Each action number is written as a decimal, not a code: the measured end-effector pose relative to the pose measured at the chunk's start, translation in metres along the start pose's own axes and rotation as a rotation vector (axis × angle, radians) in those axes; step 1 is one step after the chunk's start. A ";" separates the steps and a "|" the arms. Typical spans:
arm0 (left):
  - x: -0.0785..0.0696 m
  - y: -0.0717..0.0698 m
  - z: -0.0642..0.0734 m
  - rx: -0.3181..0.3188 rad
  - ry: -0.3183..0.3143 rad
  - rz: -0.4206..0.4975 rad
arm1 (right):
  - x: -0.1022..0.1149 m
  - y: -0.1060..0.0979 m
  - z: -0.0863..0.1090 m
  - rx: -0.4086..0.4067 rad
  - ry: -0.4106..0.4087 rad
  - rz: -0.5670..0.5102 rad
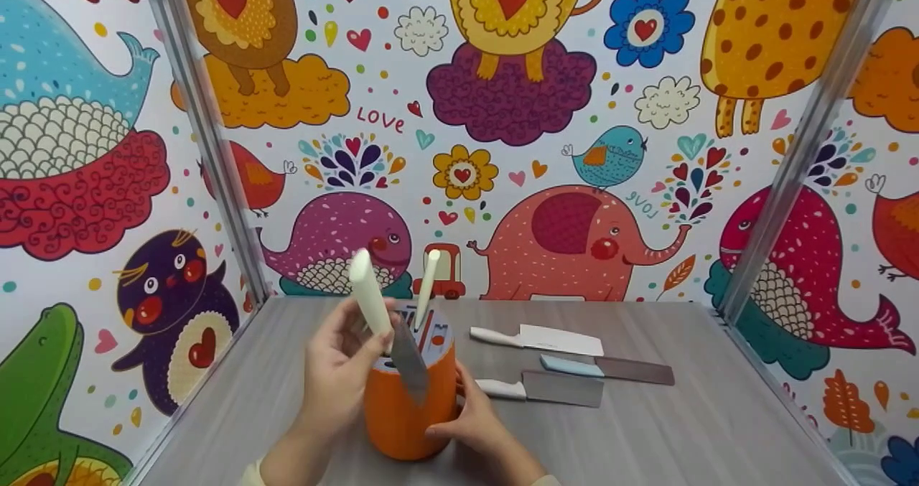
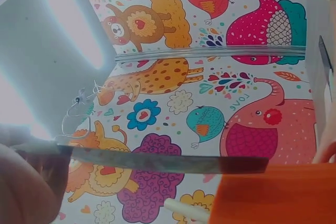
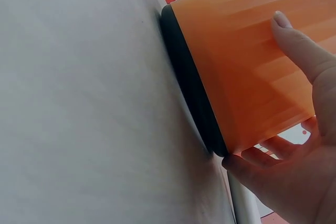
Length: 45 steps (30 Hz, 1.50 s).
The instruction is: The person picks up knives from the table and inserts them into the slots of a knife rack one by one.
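Observation:
My left hand [image 1: 334, 371] grips a knife by its white handle [image 1: 368, 292]. The blade [image 1: 409, 360] slants downward, overlapping the front rim of an orange knife block [image 1: 398, 425] in the head view. In the left wrist view the narrow blade [image 2: 168, 161] stretches across toward the block's orange side [image 2: 278, 195]. My right hand [image 1: 479, 420] holds the block low on its right side, thumb on the front, fingers around the back. A second white handle [image 1: 428, 278] sticks up from the block's grey slotted top [image 1: 438, 339].
Right of the block lie a white-handled cleaver [image 1: 562, 339] with a pale blade, a blue-handled knife [image 1: 635, 370] with a dark blade, and another white-handled cleaver [image 1: 563, 388], all on the grey table [image 1: 646, 436]. Walls printed with cartoon animals enclose the table.

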<state>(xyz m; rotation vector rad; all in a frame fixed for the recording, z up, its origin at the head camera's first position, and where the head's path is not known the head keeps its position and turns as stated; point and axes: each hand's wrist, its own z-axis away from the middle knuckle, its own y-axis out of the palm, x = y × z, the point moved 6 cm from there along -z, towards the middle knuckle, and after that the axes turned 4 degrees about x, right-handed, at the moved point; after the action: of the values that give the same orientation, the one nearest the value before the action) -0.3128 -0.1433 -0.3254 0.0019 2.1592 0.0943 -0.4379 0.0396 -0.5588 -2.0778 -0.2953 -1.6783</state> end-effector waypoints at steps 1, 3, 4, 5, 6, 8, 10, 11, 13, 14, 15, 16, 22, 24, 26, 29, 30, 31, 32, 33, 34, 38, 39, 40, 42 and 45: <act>-0.003 -0.002 -0.004 -0.016 0.030 0.015 | 0.000 0.000 0.000 0.000 0.007 -0.001; -0.009 -0.005 -0.013 -0.044 0.098 0.059 | -0.001 -0.001 0.000 0.001 0.014 -0.003; -0.012 -0.006 -0.018 -0.056 0.128 0.073 | -0.001 0.000 0.000 0.002 0.010 -0.003; -0.013 -0.008 -0.022 -0.067 0.156 0.083 | -0.001 0.000 0.001 0.002 0.009 -0.007; -0.015 -0.009 -0.026 -0.076 0.182 0.085 | -0.002 0.000 0.001 -0.001 0.013 -0.007; -0.015 -0.011 -0.034 -0.092 0.229 0.078 | -0.003 0.001 0.001 -0.010 0.021 -0.002; -0.014 -0.012 -0.040 -0.108 0.256 0.048 | -0.004 0.001 0.000 -0.023 0.044 0.000; -0.012 -0.012 -0.043 -0.113 0.264 0.034 | -0.005 0.001 0.000 -0.031 0.055 0.003; -0.008 -0.012 -0.048 -0.122 0.259 0.000 | -0.005 0.001 0.000 -0.039 0.067 0.008; -0.005 -0.012 -0.049 -0.125 0.250 -0.013 | -0.005 0.001 0.000 -0.041 0.074 0.007; -0.002 -0.012 -0.051 -0.125 0.235 -0.026 | -0.006 0.002 0.000 -0.040 0.080 0.003; 0.002 -0.012 -0.052 -0.123 0.217 -0.038 | -0.005 0.002 0.000 -0.038 0.079 0.000; 0.015 -0.010 -0.054 -0.101 0.172 -0.087 | -0.004 0.004 0.001 -0.029 0.069 -0.007; 0.015 -0.010 -0.054 -0.109 0.180 -0.096 | -0.003 0.004 0.002 -0.031 0.072 0.000; 0.014 -0.010 -0.054 -0.118 0.195 -0.105 | -0.003 0.003 0.001 -0.031 0.077 0.006; 0.016 -0.008 -0.055 -0.111 0.214 -0.111 | -0.003 0.002 0.001 -0.026 0.089 0.013; 0.017 -0.007 -0.056 -0.101 0.216 -0.111 | -0.003 0.002 0.000 -0.024 0.090 0.016; 0.021 -0.005 -0.056 -0.088 0.214 -0.110 | -0.003 0.001 0.000 -0.024 0.094 0.018; 0.025 -0.003 -0.057 -0.077 0.207 -0.113 | -0.003 0.000 0.000 -0.024 0.098 0.022; 0.030 -0.002 -0.058 -0.065 0.197 -0.111 | -0.004 0.000 0.000 -0.025 0.104 0.024; 0.036 0.000 -0.059 -0.056 0.185 -0.112 | -0.004 0.000 0.000 -0.025 0.113 0.021; 0.064 0.002 -0.062 -0.042 0.103 -0.140 | -0.006 0.000 -0.001 -0.031 0.144 0.026; 0.072 0.002 -0.062 -0.038 0.078 -0.148 | -0.007 0.000 -0.001 -0.035 0.152 0.024; 0.080 0.002 -0.063 -0.033 0.053 -0.159 | -0.007 0.000 -0.001 -0.037 0.155 0.023; 0.094 0.002 -0.063 -0.026 0.002 -0.175 | -0.007 0.001 -0.001 -0.037 0.158 0.019; 0.108 0.000 -0.063 -0.034 -0.065 -0.173 | -0.006 0.002 -0.001 -0.030 0.155 0.012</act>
<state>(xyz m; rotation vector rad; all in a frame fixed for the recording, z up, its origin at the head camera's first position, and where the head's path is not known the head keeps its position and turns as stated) -0.4250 -0.1435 -0.3798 -0.1980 2.0837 0.0304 -0.4391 0.0384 -0.5651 -1.9519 -0.2091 -1.8348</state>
